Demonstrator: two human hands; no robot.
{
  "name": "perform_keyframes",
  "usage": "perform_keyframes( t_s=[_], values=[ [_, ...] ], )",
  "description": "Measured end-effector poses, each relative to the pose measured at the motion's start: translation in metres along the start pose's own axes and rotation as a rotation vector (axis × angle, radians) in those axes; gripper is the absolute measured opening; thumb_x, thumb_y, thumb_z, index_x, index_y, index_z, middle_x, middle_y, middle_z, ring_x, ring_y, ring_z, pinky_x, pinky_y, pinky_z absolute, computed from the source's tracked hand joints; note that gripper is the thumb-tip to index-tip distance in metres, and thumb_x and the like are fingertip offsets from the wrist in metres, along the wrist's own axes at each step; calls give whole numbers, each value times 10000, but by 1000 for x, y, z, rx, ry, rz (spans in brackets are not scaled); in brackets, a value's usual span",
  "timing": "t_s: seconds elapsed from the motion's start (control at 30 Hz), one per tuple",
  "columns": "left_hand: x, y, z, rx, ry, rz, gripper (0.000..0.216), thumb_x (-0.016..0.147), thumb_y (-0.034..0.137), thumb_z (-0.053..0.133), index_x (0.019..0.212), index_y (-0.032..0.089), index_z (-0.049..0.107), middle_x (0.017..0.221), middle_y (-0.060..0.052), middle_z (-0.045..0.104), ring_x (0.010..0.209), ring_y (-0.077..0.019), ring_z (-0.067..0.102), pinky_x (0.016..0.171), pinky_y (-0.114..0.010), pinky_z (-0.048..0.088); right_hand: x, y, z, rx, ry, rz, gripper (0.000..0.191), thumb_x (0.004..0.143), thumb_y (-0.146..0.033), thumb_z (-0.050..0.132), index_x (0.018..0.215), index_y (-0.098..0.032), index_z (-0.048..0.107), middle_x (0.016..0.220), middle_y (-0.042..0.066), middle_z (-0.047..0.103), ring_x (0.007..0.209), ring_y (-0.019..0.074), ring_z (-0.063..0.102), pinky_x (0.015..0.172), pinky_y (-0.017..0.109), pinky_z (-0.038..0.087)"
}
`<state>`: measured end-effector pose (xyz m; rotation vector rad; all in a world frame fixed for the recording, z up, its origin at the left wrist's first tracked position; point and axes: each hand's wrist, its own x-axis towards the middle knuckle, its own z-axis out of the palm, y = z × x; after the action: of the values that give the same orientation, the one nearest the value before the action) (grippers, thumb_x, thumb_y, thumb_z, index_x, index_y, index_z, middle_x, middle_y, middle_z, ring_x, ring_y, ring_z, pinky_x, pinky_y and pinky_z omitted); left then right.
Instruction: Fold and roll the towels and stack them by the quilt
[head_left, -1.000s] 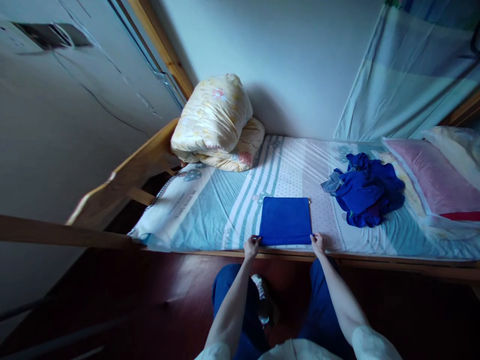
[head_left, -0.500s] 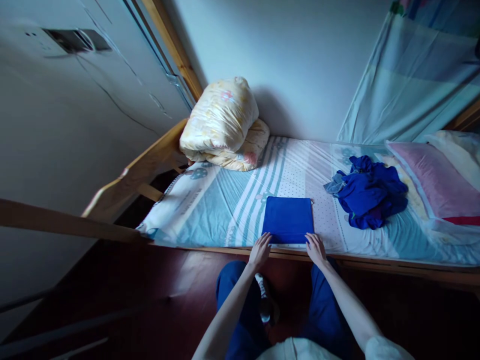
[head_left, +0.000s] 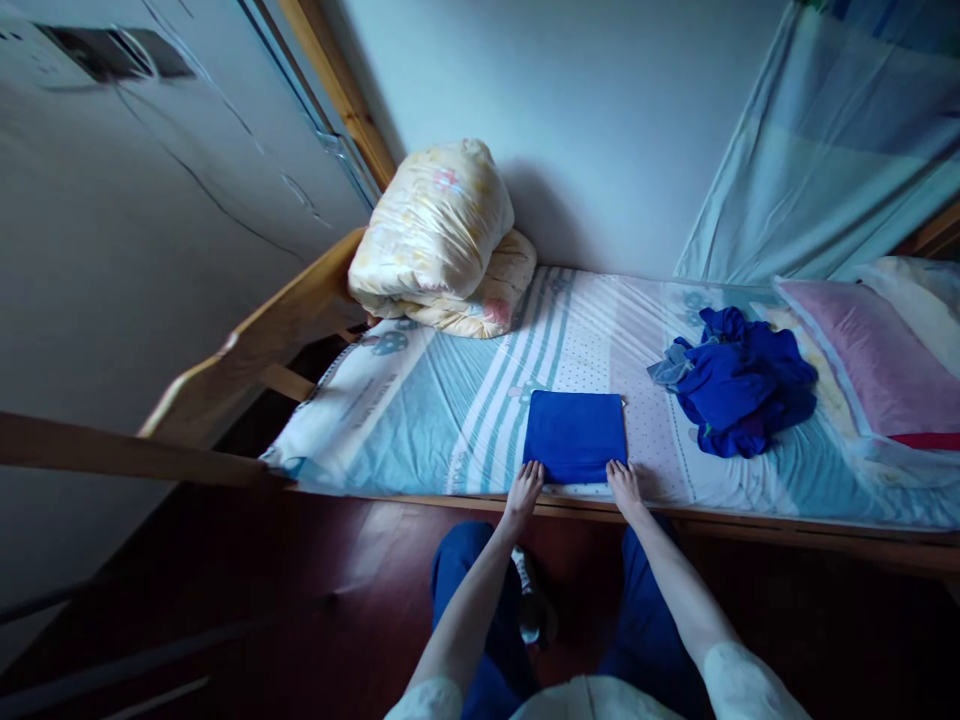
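A folded blue cloth [head_left: 575,435] lies flat near the front edge of the bed's striped sheet [head_left: 450,400]. My left hand [head_left: 523,487] rests with fingers stretched out at the cloth's near left corner. My right hand [head_left: 624,485] lies the same way at its near right corner. Both hands touch the cloth's near edge and hold nothing. A crumpled heap of blue clothes [head_left: 739,380] sits to the right on the sheet.
A folded yellow quilt [head_left: 439,245] is piled at the bed's far left by the wooden frame [head_left: 247,350]. A pink pillow [head_left: 881,365] lies at the right. A pale curtain [head_left: 817,160] hangs behind. My knees and the dark wooden floor [head_left: 300,600] are below.
My hands let go of the cloth's near corners and moved inward, their fingers now laid flat along its near edge. The cloth stays in place.
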<state>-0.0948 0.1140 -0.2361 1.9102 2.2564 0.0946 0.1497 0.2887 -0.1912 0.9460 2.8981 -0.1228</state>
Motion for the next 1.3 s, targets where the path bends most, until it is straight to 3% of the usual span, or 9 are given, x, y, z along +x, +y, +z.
perform_keyframes(
  t_s=[0.27, 0.5, 0.63, 0.73, 0.97, 1.3],
  values=[
    [-14, -9, -18, -73, -57, 49, 597, 809, -14, 472, 1380, 140, 551, 1356, -191, 652, 1316, -275, 593, 1116, -449, 469, -9, -2, -18, 6, -74, 59, 464, 910, -16, 463, 1259, -215, 694, 1254, 148, 726, 1132, 235, 689, 1111, 416, 439],
    [-33, 9, -37, -196, -110, -26, 576, 802, 11, 500, 1326, 210, 635, 1362, -151, 661, 1305, -261, 604, 1121, -413, 468, -48, -1, -9, 178, 110, 83, 473, 889, -29, 478, 1164, -292, 758, 1104, 111, 786, 1013, 261, 725, 1005, 403, 496],
    [-36, 15, -50, -363, -66, -206, 558, 795, -8, 511, 1262, 239, 691, 1313, -131, 696, 1234, -254, 653, 1100, -401, 482, -51, 8, -10, 325, 112, 185, 427, 849, -31, 550, 1112, -269, 789, 972, 102, 805, 924, 267, 750, 942, 390, 544],
    [-31, 14, -59, -470, -30, -360, 487, 813, 14, 515, 1210, 210, 718, 1217, -124, 744, 1148, -243, 697, 1044, -373, 515, -51, 21, -10, 497, 146, 200, 396, 825, -67, 577, 1103, -256, 785, 1027, 67, 806, 972, 244, 755, 926, 369, 577],
    [-15, 1, -62, -599, 80, -499, 304, 845, 168, 572, 1098, 176, 741, 1028, -82, 797, 1035, -241, 739, 945, -357, 570, -54, 38, -6, 896, 258, 222, 337, 851, -213, 520, 1070, -165, 771, 1049, 110, 801, 1009, 262, 750, 947, 425, 586],
    [-9, 2, -55, -691, 114, -632, 213, 879, 277, 593, 1040, 183, 696, 876, -62, 782, 863, -210, 746, 793, -299, 573, -50, 38, 1, 873, 331, 407, 381, 935, -437, 515, 1029, -152, 749, 920, 134, 796, 850, 272, 754, 792, 367, 598]
  ],
)
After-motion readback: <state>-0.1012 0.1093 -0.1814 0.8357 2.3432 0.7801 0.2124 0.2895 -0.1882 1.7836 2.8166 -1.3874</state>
